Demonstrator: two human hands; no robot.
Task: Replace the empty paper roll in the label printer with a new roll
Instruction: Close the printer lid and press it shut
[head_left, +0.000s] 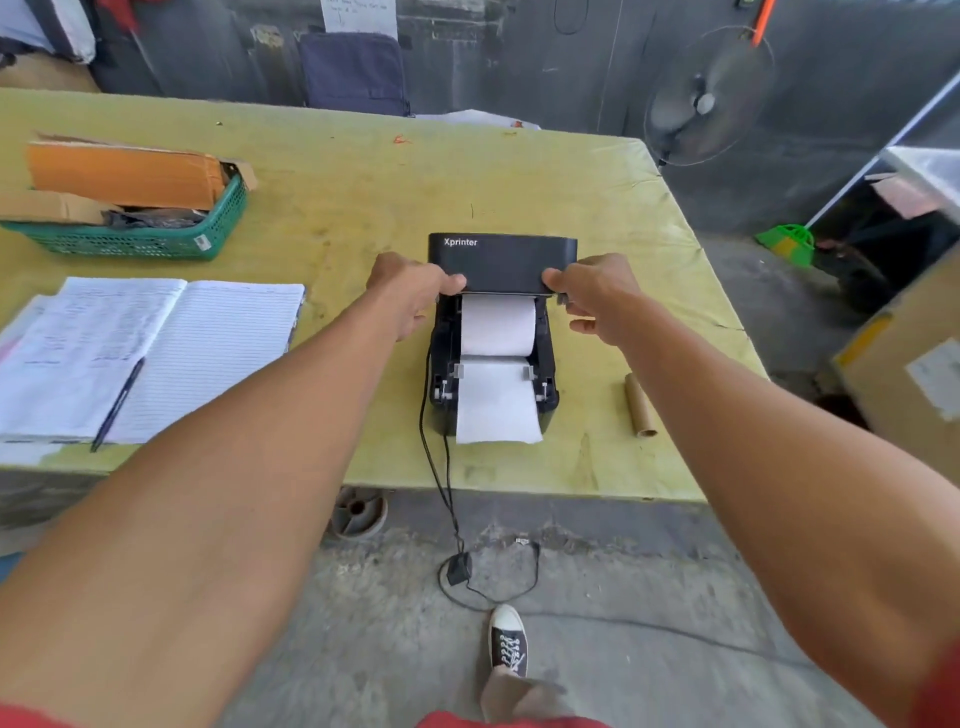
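Fingers of the left hand curl round the lower left corner of the lid, thumb on its face. The right hand pinches the opposite corner the same way, thumb on top and the other fingers bent beside and below it. From my seat I cannot see the fingertips that go behind the lid.

The lid is black, marked Xprinter in white, and stands raised at frame centre, its long axis running left to right. The printer below it is a black box on the yellow-green surface. Its long axis runs from the near edge toward the far one, and its paper exit faces the lower edge of the frame.

In the open bay lies the new roll, white, its axis left to right, its upper part hidden by the lid's edge. A white paper tail runs from it between two grey guides and out over the front, covering the printer's front lip.

Right of the printer, apart from it, lies the empty cardboard core, brown, pointing near to far with a slight tilt.

A black cable drops from the printer's left side over the surface edge to an adapter on the floor. At left lies an open notebook with a pen on it; I find the writing too blurred to read. At upper left a green basket holds cardboard and is cut off by the frame edge.
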